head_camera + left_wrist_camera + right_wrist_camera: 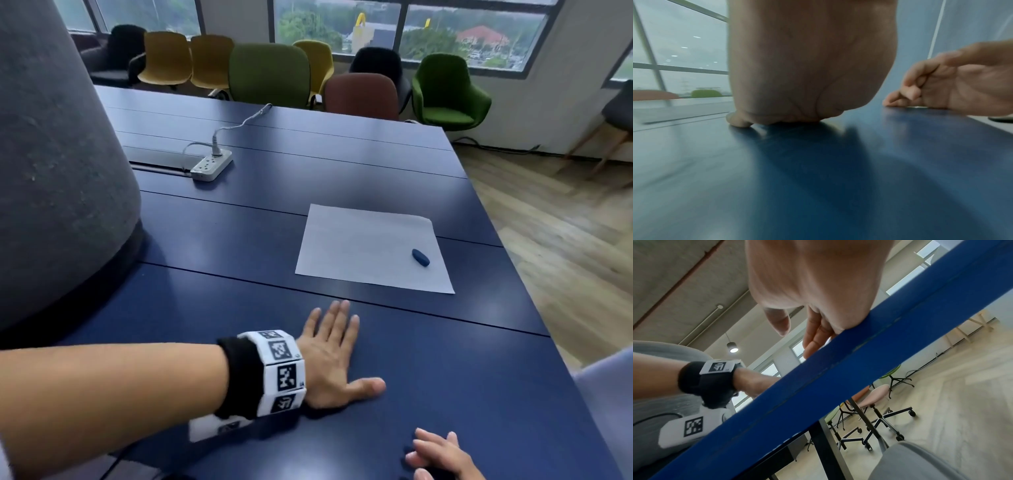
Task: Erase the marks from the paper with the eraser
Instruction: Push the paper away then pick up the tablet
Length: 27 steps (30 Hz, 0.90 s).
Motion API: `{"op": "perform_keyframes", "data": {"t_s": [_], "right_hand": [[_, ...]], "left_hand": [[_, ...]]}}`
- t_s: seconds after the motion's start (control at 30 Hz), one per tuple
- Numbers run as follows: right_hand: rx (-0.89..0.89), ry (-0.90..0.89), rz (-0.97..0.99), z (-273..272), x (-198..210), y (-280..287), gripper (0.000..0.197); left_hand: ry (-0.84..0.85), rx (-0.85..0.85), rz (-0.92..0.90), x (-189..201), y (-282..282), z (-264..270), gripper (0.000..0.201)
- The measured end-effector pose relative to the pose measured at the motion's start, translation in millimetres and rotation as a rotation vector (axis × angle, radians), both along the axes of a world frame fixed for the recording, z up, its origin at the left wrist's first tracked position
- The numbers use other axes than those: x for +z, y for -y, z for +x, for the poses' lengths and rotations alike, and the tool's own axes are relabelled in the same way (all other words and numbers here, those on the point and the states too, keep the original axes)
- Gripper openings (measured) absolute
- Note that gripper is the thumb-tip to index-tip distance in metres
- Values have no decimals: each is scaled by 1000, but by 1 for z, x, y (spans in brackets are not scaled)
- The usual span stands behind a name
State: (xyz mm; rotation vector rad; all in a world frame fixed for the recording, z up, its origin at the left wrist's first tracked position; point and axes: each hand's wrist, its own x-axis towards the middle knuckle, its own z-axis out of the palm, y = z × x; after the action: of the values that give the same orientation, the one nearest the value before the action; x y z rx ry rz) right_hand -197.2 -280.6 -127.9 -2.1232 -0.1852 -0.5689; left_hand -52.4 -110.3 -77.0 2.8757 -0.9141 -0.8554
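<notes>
My left hand (329, 356) lies flat, fingers spread, on the blue table (445, 394); my right hand (438, 455) rests relaxed, empty. Beyond my fingertips, the eraser (420, 257) sits on the paper (359, 246).

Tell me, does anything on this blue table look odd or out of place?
Nothing stands out. The paper lies flat on the table, slightly askew to its edge, with the eraser resting on it near its right side. No marks show on the sheet from here.
</notes>
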Motion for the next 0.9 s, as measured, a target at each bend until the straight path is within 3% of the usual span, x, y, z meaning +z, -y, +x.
{"op": "perform_keyframes", "data": {"t_s": [0.1,0.2,0.3,0.4,0.5,0.6,0.7,0.77,0.83,0.9], "right_hand": [[-47,29,75,-5,-8,0,31],[-38,42,93,-8,-6,2,27],[3,44,118,-12,2,1,23],[67,36,77,-12,5,4,28],[89,41,80,-11,7,2,31],[66,70,115,-12,6,-2,27],[68,79,111,-10,5,-2,27],[66,82,104,-9,5,-5,26],[46,63,138,-8,2,-6,19],[39,6,226,-8,-1,-4,22]], "left_hand": [[-66,-144,-50,3,35,-13,125],[-173,-122,-109,19,39,-16,101],[-113,54,-136,37,3,-15,95],[-13,334,-86,40,-70,-23,108],[92,677,70,29,-138,-43,115],[48,870,127,14,-154,-63,117],[62,862,79,-3,-118,-71,133],[63,762,20,-15,-77,-72,133],[153,609,-91,-18,-34,-78,118],[191,344,-310,-19,8,-82,100]]}}
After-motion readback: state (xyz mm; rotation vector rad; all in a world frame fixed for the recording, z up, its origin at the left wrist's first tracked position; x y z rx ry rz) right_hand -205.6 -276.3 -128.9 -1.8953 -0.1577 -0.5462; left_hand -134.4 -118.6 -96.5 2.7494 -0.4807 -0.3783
